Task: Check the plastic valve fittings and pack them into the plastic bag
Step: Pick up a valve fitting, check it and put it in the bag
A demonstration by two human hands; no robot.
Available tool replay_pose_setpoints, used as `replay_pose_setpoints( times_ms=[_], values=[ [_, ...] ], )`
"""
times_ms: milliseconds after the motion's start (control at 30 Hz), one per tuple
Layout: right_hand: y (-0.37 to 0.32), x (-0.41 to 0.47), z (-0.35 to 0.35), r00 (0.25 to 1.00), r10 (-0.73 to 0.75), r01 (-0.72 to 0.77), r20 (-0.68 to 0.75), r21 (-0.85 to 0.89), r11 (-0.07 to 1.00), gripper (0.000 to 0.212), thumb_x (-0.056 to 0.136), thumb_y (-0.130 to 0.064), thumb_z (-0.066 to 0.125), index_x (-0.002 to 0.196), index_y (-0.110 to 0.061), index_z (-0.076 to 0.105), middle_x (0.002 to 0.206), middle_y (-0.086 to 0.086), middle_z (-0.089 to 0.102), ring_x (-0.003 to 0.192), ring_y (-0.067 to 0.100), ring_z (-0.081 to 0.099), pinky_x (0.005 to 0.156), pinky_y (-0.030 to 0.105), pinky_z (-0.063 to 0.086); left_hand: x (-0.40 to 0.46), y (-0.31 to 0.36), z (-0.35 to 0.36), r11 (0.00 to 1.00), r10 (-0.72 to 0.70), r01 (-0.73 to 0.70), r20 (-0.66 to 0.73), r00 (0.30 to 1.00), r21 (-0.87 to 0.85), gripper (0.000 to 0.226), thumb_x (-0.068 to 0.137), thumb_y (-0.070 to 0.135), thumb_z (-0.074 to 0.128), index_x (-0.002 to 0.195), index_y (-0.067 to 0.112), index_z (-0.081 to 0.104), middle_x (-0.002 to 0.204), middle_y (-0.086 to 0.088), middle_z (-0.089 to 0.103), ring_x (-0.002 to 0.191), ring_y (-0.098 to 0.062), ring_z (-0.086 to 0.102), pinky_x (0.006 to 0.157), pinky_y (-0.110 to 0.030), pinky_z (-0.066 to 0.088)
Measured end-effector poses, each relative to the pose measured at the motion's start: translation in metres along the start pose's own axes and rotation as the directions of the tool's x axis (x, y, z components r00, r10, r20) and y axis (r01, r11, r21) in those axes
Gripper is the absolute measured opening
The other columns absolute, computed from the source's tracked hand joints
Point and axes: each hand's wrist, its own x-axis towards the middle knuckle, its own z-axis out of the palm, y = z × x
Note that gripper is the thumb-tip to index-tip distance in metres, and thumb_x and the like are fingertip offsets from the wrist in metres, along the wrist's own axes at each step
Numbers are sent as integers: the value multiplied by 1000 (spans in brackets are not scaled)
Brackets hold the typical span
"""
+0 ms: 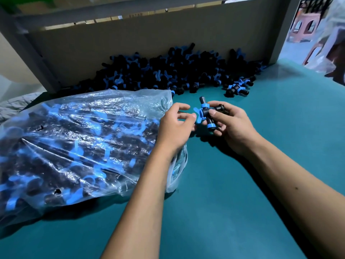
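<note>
Valve fitting (205,114): black moulded body with blue collars and a blue wing handle. Judged light, rigid, hard plastic; smooth barrel likely a little slippery, the collars and wing give better purchase. Not fragile to handling, though the thin wing looks the weakest part. Best hold: across the black barrel between the collars, leaving the wing free to turn for the check.

Position: held clear above the bench (242,184), between the two hands.

Right hand (233,126): grip closed on the fitting, thumb on top of the body at the junction, fingers curled beneath the lower barrel. A second black piece appears tucked under the fingers just behind; cannot tell if separate.

Left hand (175,126): grip loosely open, fingertips touching the blue wing on the side away from the right palm. Pinch not complete; it holds nothing of its own.

Outward: plastic bag (84,143) lies just beside and partly under the left wrist, mouth toward the grip, already well filled. Loose pile of fittings (168,71) sits beyond the grip, against a cardboard wall (130,40).
</note>
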Motion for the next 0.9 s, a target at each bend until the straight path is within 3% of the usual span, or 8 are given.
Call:
replay_pose_setpoints(
  times_ms=[100, 167, 333, 467, 533, 667, 767, 900],
  values=[
    [1, 1, 0, 999, -16, 15, -41, -18, 1000, 13, 93, 5, 61, 98, -7, 62, 85, 14, 65, 65, 26, 64, 46, 30, 53, -2, 4, 0, 983, -94, 106, 83, 992, -153, 17, 98, 16, 67, 113, 11, 60, 91, -13, 75, 71, -24, 76, 74, -39, 64],
    [1, 1, -1, 997, -31, 29, -74, -27, 999, 16, 91, 9, 62, 91, -7, 59, 86, 16, 62, 70, 26, 67, 62, 35, 61, -4, 6, -2, 969, -146, 171, 143, 979, -180, 25, 96, 18, 71, 114, 5, 60, 90, -15, 76, 74, -27, 76, 71, -35, 63],
    [4, 0, -2, 999, -47, 43, -20, -153, 987, 18, 76, -10, 80, 84, -9, 64, 88, 15, 67, 78, 32, 64, 80, 56, 55, -6, 7, -4, 955, -159, 184, 124, 980, -232, 22, 88, 3, 78, 105, -3, 65, 90, -21, 71, 76, -26, 72, 76, -31, 63],
    [6, -2, -1, 995, -96, 90, -24, -199, 976, 16, 82, -10, 81, 79, -7, 65, 80, 11, 71, 66, 26, 65, 64, 40, 57, -7, 4, -10, 976, -156, 177, 161, 975, -126, 32, 77, -4, 84, 102, 5, 67, 91, -18, 73, 80, -21, 71, 81, -34, 61],
    [7, -2, -2, 988, -151, 136, -43, -241, 961, 16, 84, -4, 79, 85, -7, 63, 85, 8, 71, 72, 23, 66, 70, 37, 58, -8, 4, -9, 984, -154, 170, 220, 963, -58, 40, 74, -3, 87, 107, 5, 65, 95, -20, 75, 80, -21, 71, 85, -37, 59],
    [5, 0, -2, 986, -166, 161, -9, -211, 964, 28, 89, 4, 71, 112, -10, 65, 90, 3, 66, 79, 22, 65, 80, 32, 58, -9, 6, -4, 992, -129, 126, 269, 954, 30, 47, 73, 2, 89, 111, 11, 62, 88, -14, 77, 76, -17, 70, 82, -30, 55],
    [5, 0, -2, 989, -145, 142, -12, -158, 977, 29, 92, 2, 67, 115, -16, 72, 93, 1, 65, 84, 25, 65, 88, 44, 56, -9, 6, -4, 991, -133, 128, 287, 949, 36, 52, 73, 3, 90, 115, 13, 61, 97, -20, 76, 78, -19, 71, 81, -33, 58],
    [5, -1, -1, 996, -84, 82, -41, -52, 995, 22, 92, 0, 67, 110, -11, 72, 96, 6, 65, 85, 31, 66, 89, 55, 54, -8, 3, -3, 992, -129, 123, 265, 956, 40, 46, 75, 0, 87, 110, 13, 61, 86, -9, 76, 70, -13, 70, 71, -26, 56]
  ],
)
